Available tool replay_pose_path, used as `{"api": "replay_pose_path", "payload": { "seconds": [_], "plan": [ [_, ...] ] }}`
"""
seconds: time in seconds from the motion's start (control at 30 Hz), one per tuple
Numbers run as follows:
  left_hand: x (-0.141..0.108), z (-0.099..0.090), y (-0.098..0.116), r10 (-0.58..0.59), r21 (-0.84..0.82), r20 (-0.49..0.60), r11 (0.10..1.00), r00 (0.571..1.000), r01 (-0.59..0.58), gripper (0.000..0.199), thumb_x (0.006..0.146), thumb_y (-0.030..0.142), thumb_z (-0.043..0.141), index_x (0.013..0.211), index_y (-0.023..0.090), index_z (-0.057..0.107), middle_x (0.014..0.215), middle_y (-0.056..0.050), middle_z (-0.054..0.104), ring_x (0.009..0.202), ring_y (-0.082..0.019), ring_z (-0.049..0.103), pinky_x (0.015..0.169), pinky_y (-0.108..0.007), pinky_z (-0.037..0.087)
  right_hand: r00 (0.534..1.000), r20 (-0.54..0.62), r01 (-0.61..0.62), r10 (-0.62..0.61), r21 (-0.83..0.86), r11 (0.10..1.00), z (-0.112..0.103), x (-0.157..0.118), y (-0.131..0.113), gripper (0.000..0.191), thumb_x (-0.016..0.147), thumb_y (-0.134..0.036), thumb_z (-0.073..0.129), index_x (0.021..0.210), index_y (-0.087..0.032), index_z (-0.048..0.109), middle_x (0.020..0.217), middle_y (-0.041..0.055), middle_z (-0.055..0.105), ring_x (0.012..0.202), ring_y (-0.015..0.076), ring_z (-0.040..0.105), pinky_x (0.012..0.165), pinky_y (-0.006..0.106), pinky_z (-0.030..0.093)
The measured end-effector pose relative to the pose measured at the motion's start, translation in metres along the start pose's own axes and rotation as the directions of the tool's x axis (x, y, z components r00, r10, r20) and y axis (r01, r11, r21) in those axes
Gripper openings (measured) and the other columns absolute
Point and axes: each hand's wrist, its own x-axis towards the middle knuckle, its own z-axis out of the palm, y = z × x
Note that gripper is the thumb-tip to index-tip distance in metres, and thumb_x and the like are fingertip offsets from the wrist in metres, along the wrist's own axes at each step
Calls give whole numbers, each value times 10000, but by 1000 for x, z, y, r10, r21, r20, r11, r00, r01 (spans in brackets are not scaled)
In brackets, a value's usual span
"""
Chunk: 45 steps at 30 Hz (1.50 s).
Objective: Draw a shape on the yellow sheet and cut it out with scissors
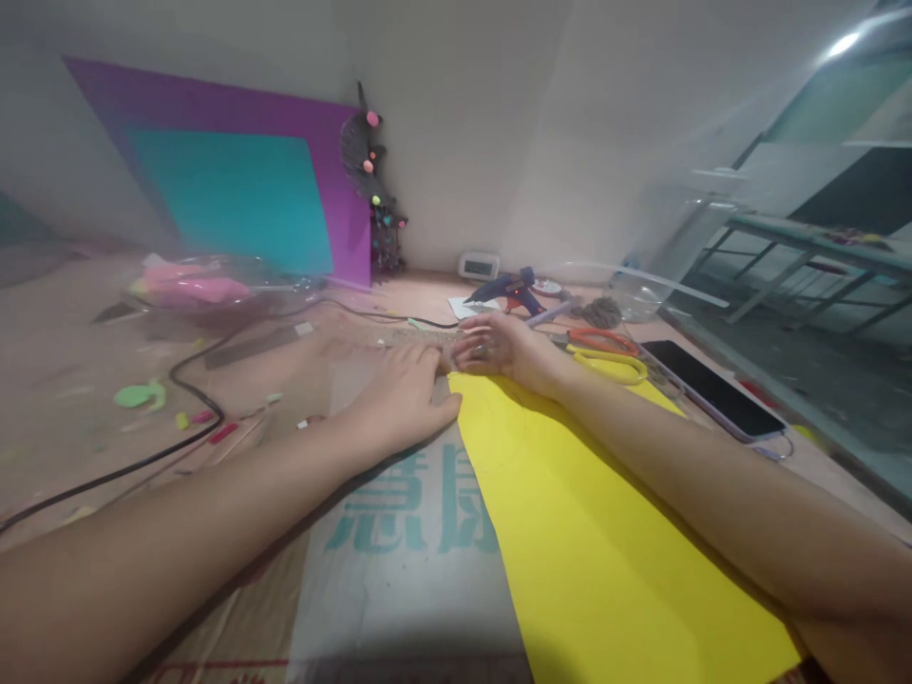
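A large yellow sheet lies slanting over a printed cardboard piece. At the sheet's far left corner, my left hand rests palm down on the cardboard, its thumb stretched to the sheet's edge and its other fingers pointing away. Right beside it my right hand, with a ring on one finger, is at the sheet's far edge with its fingers loosely curved toward the left hand; whether anything is between them is hidden. My right forearm crosses above the sheet.
Beyond the hands are a blue glue gun and a small white display. Yellow-handled scissors, orange handles and a phone lie right. A purple board leans behind; a black cable winds left.
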Motion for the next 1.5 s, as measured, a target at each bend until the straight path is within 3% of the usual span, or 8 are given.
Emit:
{"api": "replay_pose_path", "payload": {
  "seconds": [0.13, 0.27, 0.37, 0.47, 0.57, 0.77, 1.07, 1.5],
  "plan": [
    [0, -1, 1, -5, -1, 9, 1000, 1000, 5, 292, 800, 381, 594, 1009, 177, 598, 1136, -134, 640, 1145, -336, 576, 1019, -496, 450, 990, -74, 118, -116, 20, 993, 4, 0, 11, 325, 908, -522, 460, 1036, -238, 551, 949, 51, 668, 891, 190, 641, 789, 351, 539],
    [0, 1, 0, -12, 18, 8, 1000, 1000, 12, 298, 807, 391, 587, 1012, 175, 593, 1144, -136, 633, 1170, -339, 563, 1038, -492, 438, 957, -135, 203, -257, -323, 924, 3, -5, 6, 267, 948, -429, 437, 810, -221, 531, 663, -25, 530, 609, 124, 494, 599, 256, 412],
    [0, 1, 1, 1, 27, 3, 1000, 1000, -1, 291, 813, 386, 583, 1010, 172, 589, 1130, -132, 627, 1164, -334, 556, 1033, -489, 437, 961, -125, 155, -246, -492, 856, 8, -8, 2, 248, 927, -355, 496, 720, -218, 497, 546, -49, 455, 536, 113, 426, 541, 254, 326],
    [0, -1, 2, 0, 21, 12, 1000, 1000, 0, 255, 810, 360, 581, 984, 173, 585, 1098, -124, 626, 1125, -325, 565, 1003, -483, 451, 971, -114, 129, -211, -492, 861, 14, -6, 6, 221, 857, -355, 611, 732, -224, 485, 573, -50, 498, 521, 110, 428, 520, 260, 304],
    [0, -2, 2, 12, 16, 8, 1000, 1000, -13, 238, 802, 324, 581, 982, 169, 584, 1111, -125, 624, 1129, -322, 564, 1016, -481, 443, 960, -120, 157, -253, -519, 840, 18, 1, 12, 261, 797, -311, 667, 685, -229, 446, 581, -50, 478, 534, 112, 411, 523, 264, 283],
    [1, 0, 1, 25, 23, -5, 999, 1000, -25, 214, 799, 319, 587, 958, 176, 575, 1109, -121, 622, 1123, -318, 564, 1006, -478, 443, 946, -173, 114, -273, -611, 784, 19, 4, 15, 300, 758, -202, 633, 607, -228, 376, 555, -53, 402, 553, 113, 370, 528, 270, 248],
    [1, -2, 4, 22, 28, 15, 999, 1000, -23, 226, 815, 307, 575, 995, 170, 572, 1095, -118, 620, 1128, -315, 553, 1025, -480, 428, 957, -147, 113, -250, -604, 789, 21, 2, 20, 283, 783, -290, 635, 647, -222, 397, 581, -54, 447, 572, 110, 406, 557, 271, 273],
    [0, -1, 2, 33, 20, 8, 999, 999, -33, 223, 812, 308, 579, 990, 175, 572, 1139, -120, 621, 1156, -316, 554, 1038, -472, 422, 948, -175, 97, -264, -632, 769, 22, 2, 17, 275, 773, -259, 620, 628, -224, 389, 579, -49, 425, 576, 117, 394, 558, 278, 279]
  ]
}}
